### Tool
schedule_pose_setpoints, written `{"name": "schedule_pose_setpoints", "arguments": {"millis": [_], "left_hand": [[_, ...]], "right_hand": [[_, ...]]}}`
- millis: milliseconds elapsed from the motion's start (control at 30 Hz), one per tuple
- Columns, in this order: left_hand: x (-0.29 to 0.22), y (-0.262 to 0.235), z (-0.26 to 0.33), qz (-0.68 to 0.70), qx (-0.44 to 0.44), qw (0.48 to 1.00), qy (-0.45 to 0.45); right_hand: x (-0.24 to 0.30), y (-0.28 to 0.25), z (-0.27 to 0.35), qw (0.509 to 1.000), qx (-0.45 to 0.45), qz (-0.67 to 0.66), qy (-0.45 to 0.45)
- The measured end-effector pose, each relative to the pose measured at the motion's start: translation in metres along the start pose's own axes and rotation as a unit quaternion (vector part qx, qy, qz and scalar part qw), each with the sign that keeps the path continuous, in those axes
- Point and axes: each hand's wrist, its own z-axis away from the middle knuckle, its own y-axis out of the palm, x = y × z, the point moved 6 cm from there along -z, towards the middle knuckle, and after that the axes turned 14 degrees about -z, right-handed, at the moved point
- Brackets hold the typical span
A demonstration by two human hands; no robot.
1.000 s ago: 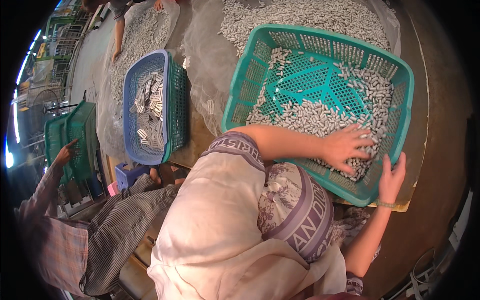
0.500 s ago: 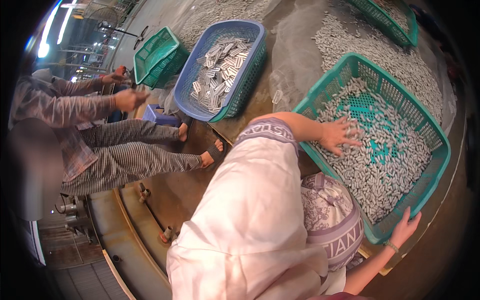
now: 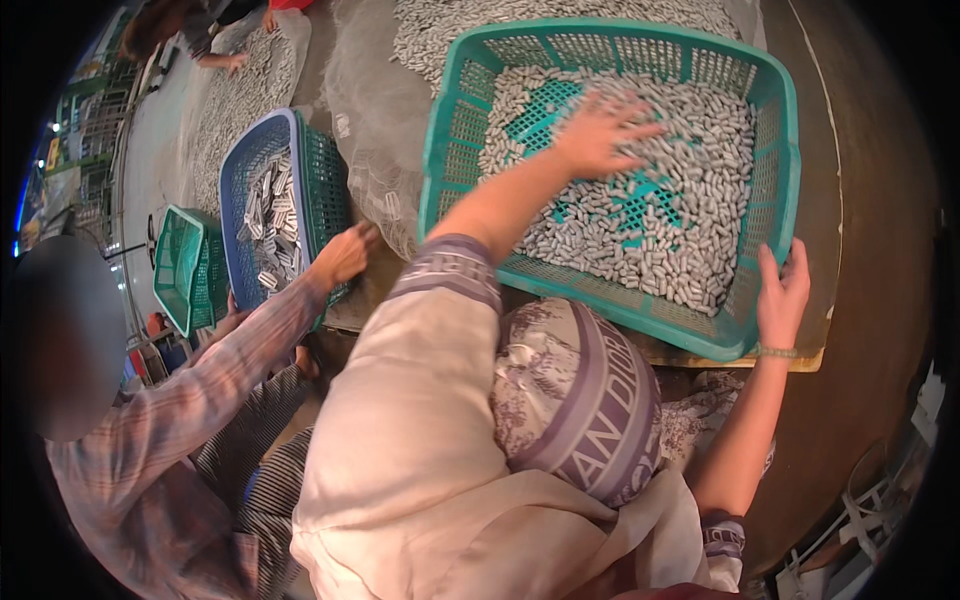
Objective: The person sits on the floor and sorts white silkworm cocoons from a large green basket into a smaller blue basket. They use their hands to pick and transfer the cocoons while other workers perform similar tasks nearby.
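Note:
A large green plastic basket (image 3: 610, 35) with mesh sides holds a loose layer of small grey, pellet-like pieces (image 3: 690, 270). Over its middle, my left hand (image 3: 605, 140) is spread flat on the pieces, fingers apart and slightly blurred. Patches of the basket's green mesh floor show around that hand. At the near right corner, my right hand (image 3: 782, 300) grips the basket's rim, thumb toward the inside and fingers along the outside.
Left of my basket stands a blue basket (image 3: 232, 190) nested with a green one, holding striped flat pieces (image 3: 272, 215). A smaller green basket (image 3: 180, 270) is beyond it. A co-worker's hand (image 3: 345, 255) reaches near the blue basket. More grey pieces (image 3: 570, 12) lie spread behind.
The view has swung right, so my basket sits more central. My left hand has shifted across the pieces, still spread. The co-worker's arm now reaches forward beside the blue basket.

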Motion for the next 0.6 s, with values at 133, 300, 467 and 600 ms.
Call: {"name": "schedule_pose_setpoints", "arguments": {"millis": [133, 300, 467, 600], "left_hand": [[0.029, 0.010, 0.091, -0.038, 0.102, 0.993, 0.038], [-0.078, -0.026, 0.077, 0.088, 0.064, 0.981, 0.162], [-0.134, -0.027, -0.026, 0.034, -0.012, 0.974, 0.223], [-0.044, 0.000, -0.041, -0.017, -0.042, 0.996, 0.079]], "right_hand": [[0.004, -0.001, 0.002, 0.999, -0.021, 0.030, -0.007], [0.003, 0.004, -0.003, 0.999, -0.023, 0.042, -0.015], [0.002, 0.002, -0.002, 0.999, -0.024, 0.036, -0.024], [0.009, 0.004, -0.002, 1.000, -0.029, 0.006, 0.010]]}}
